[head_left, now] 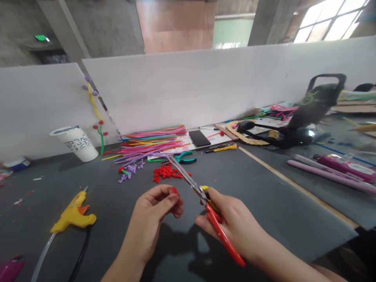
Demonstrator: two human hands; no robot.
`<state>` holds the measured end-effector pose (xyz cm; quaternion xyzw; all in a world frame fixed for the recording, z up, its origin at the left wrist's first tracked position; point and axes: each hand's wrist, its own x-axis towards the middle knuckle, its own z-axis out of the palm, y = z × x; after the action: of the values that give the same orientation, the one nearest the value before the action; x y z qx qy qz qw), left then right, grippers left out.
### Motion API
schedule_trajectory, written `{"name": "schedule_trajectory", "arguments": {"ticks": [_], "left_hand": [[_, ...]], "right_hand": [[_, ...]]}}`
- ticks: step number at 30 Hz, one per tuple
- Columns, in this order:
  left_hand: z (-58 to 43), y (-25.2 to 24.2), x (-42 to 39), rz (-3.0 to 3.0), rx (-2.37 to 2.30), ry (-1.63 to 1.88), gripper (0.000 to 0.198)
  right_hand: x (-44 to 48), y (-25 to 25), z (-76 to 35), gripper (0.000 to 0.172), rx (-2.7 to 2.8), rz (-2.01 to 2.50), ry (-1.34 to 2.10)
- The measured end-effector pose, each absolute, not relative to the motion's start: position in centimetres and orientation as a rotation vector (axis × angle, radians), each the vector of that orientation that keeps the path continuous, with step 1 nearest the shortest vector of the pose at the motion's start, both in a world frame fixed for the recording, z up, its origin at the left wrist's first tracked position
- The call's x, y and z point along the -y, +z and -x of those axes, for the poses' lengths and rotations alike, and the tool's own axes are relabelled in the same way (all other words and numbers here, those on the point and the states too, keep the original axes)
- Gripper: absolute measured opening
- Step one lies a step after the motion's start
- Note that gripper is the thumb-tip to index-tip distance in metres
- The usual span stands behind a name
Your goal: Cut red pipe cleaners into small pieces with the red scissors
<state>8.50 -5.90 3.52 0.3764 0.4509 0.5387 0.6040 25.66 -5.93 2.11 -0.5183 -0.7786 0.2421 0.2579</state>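
Observation:
My left hand (157, 209) is closed in a pinch, with a small red piece (175, 191) showing at its fingertips. My right hand (232, 219) is wrapped around red-handled pliers (225, 237) with a long, thin silver nose that points forward and left. Some yellow shows at the grip, and the fingers hide part of it. Beyond both hands lie a heap of short red fuzzy pieces (166, 172) and a smaller heap of purple ones (132, 171). Behind these is a bundle of colourful pipe cleaners (149, 145).
Teal-handled pliers (185, 157), a black phone (199, 138) and a yellow cutter (225, 148) lie farther back. A yellow glue gun (73, 214) with its cord is at left, near a white cup (76, 144). A black stand (308, 113) and purple tubes (329, 174) are on the right.

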Motion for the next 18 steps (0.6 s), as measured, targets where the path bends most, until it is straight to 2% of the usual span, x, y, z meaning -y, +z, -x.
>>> {"name": "schedule_trajectory", "arguments": {"ticks": [6,18], "left_hand": [[-7.6,3.4,5.6,-0.839,-0.999,1.432,0.002],[-7.7,3.4,5.8,-0.839,-0.957,1.414,0.007]], "right_hand": [[6.5,0.7,-26.0,0.037,2.336,1.492,0.400],[6.7,0.2,-26.4,0.042,2.388,1.455,0.223]]}}
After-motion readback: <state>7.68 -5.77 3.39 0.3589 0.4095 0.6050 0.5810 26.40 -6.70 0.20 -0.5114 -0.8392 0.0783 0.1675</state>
